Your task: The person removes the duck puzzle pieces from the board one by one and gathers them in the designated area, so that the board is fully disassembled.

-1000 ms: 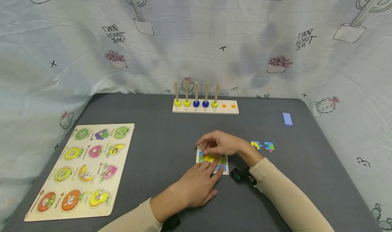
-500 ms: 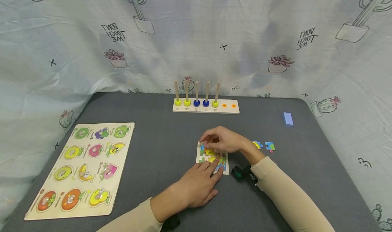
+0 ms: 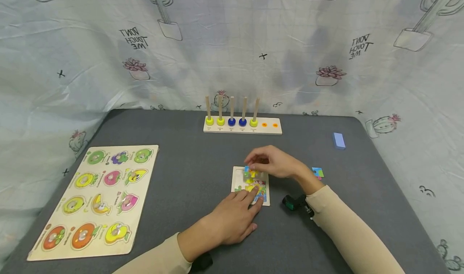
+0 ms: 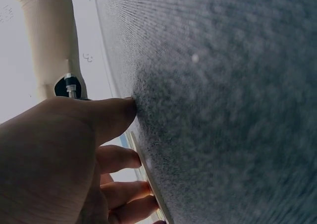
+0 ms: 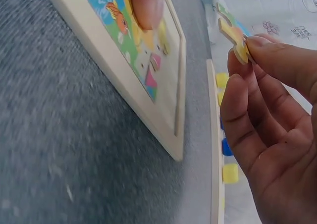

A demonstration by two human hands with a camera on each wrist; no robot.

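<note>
My right hand point(image 3: 276, 161) pinches a jigsaw piece point(image 3: 247, 173) between thumb and fingers, above the upper part of a small wooden puzzle tray point(image 3: 237, 181). In the right wrist view the piece point(image 5: 232, 31) is tilted and apart from the tray point(image 5: 130, 97), whose upper end shows bare wood. My left hand point(image 3: 232, 217) rests with extended fingers on the tray's lower part, on the joined picture pieces point(image 3: 262, 193). Part of the picture is hidden under those fingers. In the left wrist view, the left thumb point(image 4: 116, 116) lies near the table surface.
One loose jigsaw piece point(image 3: 317, 172) lies right of my right wrist. A fruit puzzle board point(image 3: 141, 197) occupies the left side. At the back stands a peg board point(image 3: 243, 130) with colored rings. A blue block point(image 3: 339, 141) lies at the far right.
My right hand has moved right and lifted a jigsaw piece off the tray, baring its upper area. One loose piece on the right is now out of sight around the forearm. My left hand stays put.
</note>
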